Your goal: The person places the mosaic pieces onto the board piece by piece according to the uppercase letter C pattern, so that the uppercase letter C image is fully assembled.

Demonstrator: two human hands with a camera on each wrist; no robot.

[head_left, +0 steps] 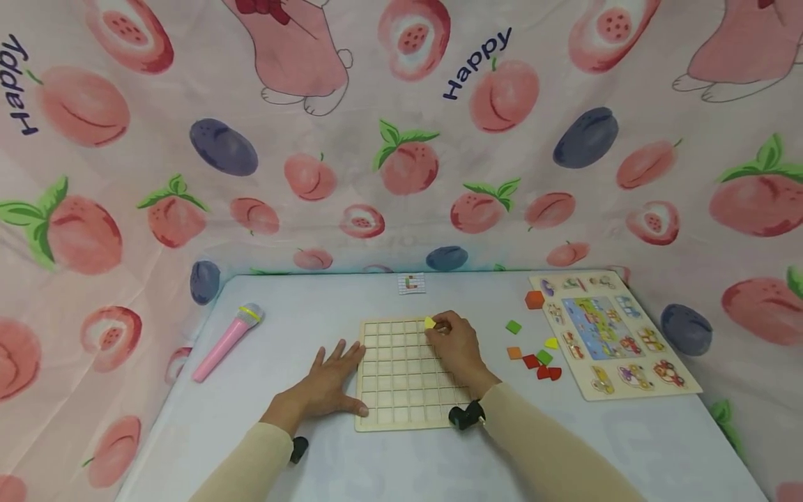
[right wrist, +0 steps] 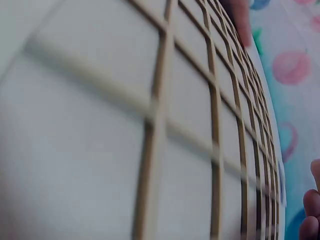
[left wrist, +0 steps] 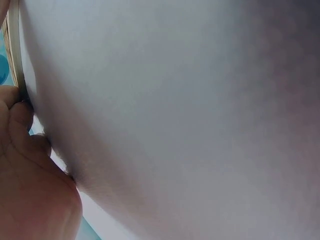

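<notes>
A wooden grid board (head_left: 408,376) with square cells lies on the table between both hands. At its far right corner my right hand (head_left: 459,348) pinches a small yellow piece (head_left: 429,323) between thumb and fingers. My left hand (head_left: 331,382) lies spread along the board's left edge, thumb near the lower corner and fingertips by the upper side. In the left wrist view, the curved fingers (left wrist: 20,120) meet the board's rim (left wrist: 15,55). The grid's ribs (right wrist: 159,120) fill much of the right wrist view, with the right fingertips (right wrist: 311,215) at its edge.
Loose green, orange, red and yellow pieces (head_left: 530,361) lie right of the board, near a picture puzzle board (head_left: 580,380). A pink toy microphone (head_left: 226,340) lies to the left. A small card (head_left: 411,283) with a coloured pattern sits at the back, before the fruit-print cloth (head_left: 401,230).
</notes>
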